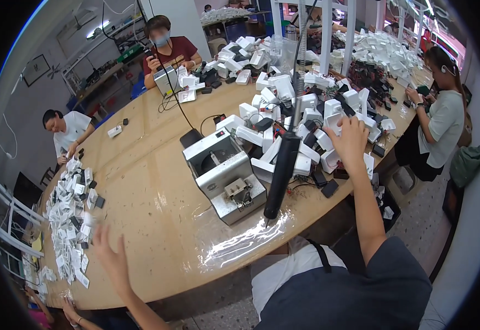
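Note:
My right hand is at the big heap on the right, thumb and fingers curled about a white plastic housing. Around it lie more white housings, black blocks and loose wires. Over the table's left part, my left hand has its fingers spread, slightly blurred. Just beyond its fingertips is a smeared white piece, apart from the hand, beside a long pile of small white parts. A black electric screwdriver hangs tip down from a coiled cord between my hands.
A grey metal machine stands mid-table, with a black adapter behind it. Co-workers sit at the far side and left; another stands at right. Someone's hands rest near the lower-left table edge. White posts rise behind the heap.

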Action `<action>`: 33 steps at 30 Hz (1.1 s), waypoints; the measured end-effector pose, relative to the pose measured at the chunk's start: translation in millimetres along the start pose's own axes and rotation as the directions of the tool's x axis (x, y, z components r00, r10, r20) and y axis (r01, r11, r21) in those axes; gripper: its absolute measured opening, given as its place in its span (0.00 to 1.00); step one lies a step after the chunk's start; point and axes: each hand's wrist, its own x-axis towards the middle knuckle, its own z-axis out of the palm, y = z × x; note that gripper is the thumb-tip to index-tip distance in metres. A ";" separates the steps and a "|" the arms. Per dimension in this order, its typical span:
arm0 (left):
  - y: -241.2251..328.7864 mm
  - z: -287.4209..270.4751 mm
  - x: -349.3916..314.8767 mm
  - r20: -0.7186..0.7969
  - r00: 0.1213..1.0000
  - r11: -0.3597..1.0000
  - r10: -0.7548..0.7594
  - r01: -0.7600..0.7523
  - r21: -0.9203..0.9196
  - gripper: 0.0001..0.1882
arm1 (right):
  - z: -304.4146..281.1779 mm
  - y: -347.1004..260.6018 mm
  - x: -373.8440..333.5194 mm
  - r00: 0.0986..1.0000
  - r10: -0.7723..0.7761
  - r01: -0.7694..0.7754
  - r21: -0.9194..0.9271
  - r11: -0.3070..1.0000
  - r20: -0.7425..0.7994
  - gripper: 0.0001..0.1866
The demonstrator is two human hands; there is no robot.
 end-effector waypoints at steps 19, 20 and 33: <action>343.0 37.9 -142.2 0.197 0.763 0.215 0.615 0.078 -0.973 0.27 | -28.6 -2.2 -83.4 0.982 0.043 0.060 0.519 0.853 -0.186 0.14; 349.0 42.3 -145.0 0.149 0.793 0.231 0.591 0.011 -0.973 0.28 | -26.9 4.7 -108.8 0.973 0.024 0.098 0.508 0.856 -0.228 0.16; 335.1 57.2 -117.9 0.448 0.773 -0.045 0.450 0.520 -0.853 0.28 | -72.1 22.9 -97.9 0.902 -0.227 -0.323 0.922 0.214 0.368 0.24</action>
